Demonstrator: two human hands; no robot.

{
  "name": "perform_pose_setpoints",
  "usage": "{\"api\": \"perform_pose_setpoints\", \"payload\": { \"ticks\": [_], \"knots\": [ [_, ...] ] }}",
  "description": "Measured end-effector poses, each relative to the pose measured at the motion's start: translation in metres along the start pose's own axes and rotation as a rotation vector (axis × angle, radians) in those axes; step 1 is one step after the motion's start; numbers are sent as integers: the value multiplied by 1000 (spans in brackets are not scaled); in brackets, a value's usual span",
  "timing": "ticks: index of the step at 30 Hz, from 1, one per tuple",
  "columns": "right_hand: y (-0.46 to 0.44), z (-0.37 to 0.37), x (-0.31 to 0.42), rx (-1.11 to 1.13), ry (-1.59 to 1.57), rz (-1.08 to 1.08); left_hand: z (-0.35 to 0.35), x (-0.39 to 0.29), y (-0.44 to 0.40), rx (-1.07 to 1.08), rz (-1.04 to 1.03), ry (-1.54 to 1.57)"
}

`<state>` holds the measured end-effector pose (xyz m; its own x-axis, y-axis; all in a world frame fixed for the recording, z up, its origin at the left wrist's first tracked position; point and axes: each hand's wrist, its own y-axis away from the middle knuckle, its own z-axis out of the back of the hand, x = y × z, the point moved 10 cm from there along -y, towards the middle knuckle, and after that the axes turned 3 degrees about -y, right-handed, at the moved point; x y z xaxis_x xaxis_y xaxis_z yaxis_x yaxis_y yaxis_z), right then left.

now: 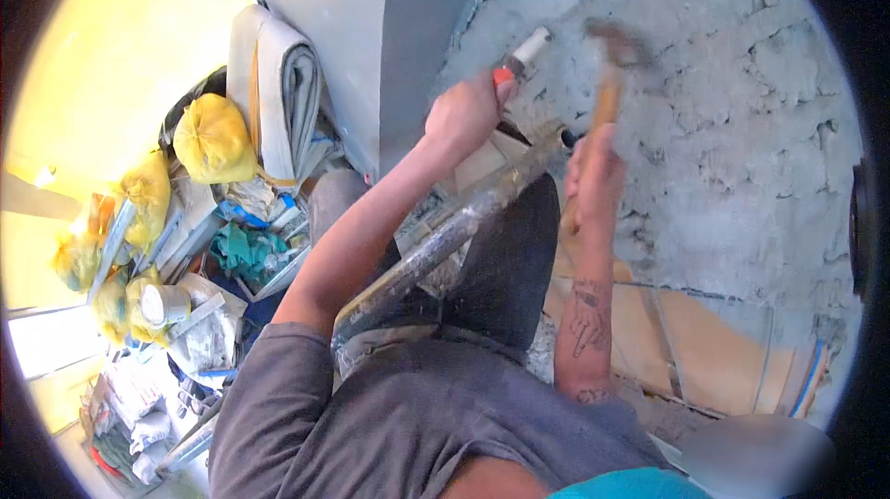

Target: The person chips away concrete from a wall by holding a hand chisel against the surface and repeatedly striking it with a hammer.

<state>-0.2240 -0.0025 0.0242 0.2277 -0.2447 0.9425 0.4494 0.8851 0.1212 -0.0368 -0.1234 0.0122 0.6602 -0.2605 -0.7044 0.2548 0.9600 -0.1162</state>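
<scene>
My left hand (466, 117) is closed around a chisel (532, 45) with an orange-red grip and a pale, round end that points up toward the rough grey wall (714, 128). The working tip of the chisel cannot be made out. To the right of it, my right hand (593, 175) grips the wooden handle of a hammer (607, 96). The hammer's head is smeared by motion in front of the wall, a little apart from the chisel. Chipped marks and ridges cover the wall's surface.
A spattered metal pole (445, 240) crosses in front of my legs. At left lie yellow bags (215, 139), a folded grey sheet (278, 96), a teal cloth (246, 249), a white bucket (164, 305) and rubble. A smooth grey column (357, 54) stands beside the wall, with tan panels (705, 351) lower right.
</scene>
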Motion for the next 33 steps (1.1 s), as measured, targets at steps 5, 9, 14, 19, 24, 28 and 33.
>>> {"api": "perform_pose_setpoints", "payload": {
  "ticks": [5, 9, 14, 19, 24, 28, 33],
  "knots": [
    [-19, 8, 4, -126, -197, 546, 1, -2, 3, 34, 55, -10],
    [-17, -11, -20, -8, -14, -67, 2, -1, 3, -4, 48, 11],
    [12, 27, 43, -46, -307, 216, 3, -13, 17, -35, -2, 22],
    [45, 52, 66, -113, -503, 350, -7, -28, 31, -10, -73, -36],
    [23, 48, 41, -163, -633, 485, -17, -19, 10, -59, -59, -11],
    [-32, 14, -16, -127, 21, 300, -16, -17, 12, -19, 15, 20],
    [11, 29, 40, -130, -55, 260, -18, -11, 9, 47, 49, 30]
  ]
}}
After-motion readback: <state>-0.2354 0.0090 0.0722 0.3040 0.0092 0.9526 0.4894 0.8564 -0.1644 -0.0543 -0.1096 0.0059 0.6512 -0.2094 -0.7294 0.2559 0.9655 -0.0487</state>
